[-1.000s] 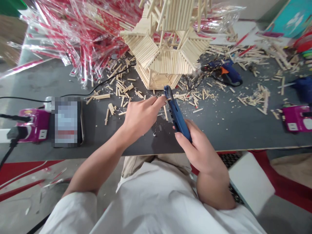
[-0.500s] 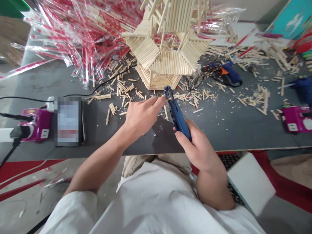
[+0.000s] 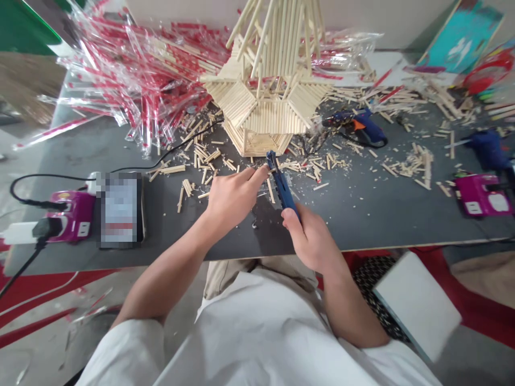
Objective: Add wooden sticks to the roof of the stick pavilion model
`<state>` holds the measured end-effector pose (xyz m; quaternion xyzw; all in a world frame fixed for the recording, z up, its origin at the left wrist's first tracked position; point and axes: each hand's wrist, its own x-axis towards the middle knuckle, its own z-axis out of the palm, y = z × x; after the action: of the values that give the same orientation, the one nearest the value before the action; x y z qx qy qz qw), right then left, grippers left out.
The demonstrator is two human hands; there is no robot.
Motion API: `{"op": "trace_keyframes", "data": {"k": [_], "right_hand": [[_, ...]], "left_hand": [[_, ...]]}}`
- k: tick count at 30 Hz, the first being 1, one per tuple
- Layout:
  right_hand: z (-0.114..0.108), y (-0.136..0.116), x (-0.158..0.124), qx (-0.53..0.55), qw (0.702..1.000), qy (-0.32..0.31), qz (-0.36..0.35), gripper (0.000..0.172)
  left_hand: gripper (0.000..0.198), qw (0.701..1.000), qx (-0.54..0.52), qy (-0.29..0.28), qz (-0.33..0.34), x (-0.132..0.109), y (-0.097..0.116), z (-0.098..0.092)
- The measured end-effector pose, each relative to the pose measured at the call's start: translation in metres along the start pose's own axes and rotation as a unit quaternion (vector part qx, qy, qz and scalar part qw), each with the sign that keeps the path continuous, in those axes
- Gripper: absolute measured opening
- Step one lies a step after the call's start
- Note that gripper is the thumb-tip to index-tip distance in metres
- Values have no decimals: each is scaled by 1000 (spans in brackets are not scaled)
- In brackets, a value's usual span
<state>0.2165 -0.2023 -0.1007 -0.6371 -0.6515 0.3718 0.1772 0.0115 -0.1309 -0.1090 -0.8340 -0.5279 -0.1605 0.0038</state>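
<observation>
The slim blue hand tool [image 3: 282, 187] is gripped in the closed right hand [image 3: 309, 238], its dark tip just beside the left fingertips [image 3: 263, 169]. The left hand [image 3: 232, 201] is half-open; whether it pinches anything is too small to tell. Since a moment ago, only the head view has shifted, and tool and fingers keep their relation. At 12 o'clock stands the tiered stick tower [image 3: 273, 118], with loose sticks [image 3: 416, 169] across the dark tabletop [image 3: 362, 214], a blue glue gun [image 3: 356, 124] at 2 o'clock, and a magenta power strip [image 3: 70, 225] at 9 o'clock.
</observation>
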Motion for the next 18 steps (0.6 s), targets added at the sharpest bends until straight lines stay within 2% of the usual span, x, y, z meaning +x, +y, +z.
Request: {"op": "trace_keyframes", "data": {"k": [6,11,15,18], "right_hand": [[-2,-2,-3,-102,995,4,6,57],[2,3,-8,-177,983,42,-12,56],[3,12,-8,-203,974,98,-14,55],[-3,17,-9,-212,973,91,-25,52]], "left_hand": [[37,999,-5,-31,7,1,3,-1],[34,997,-37,-60,9,0,8,-4],[36,998,-40,-52,-2,1,5,-5],[32,998,-36,-50,-4,3,1,-7]]}}
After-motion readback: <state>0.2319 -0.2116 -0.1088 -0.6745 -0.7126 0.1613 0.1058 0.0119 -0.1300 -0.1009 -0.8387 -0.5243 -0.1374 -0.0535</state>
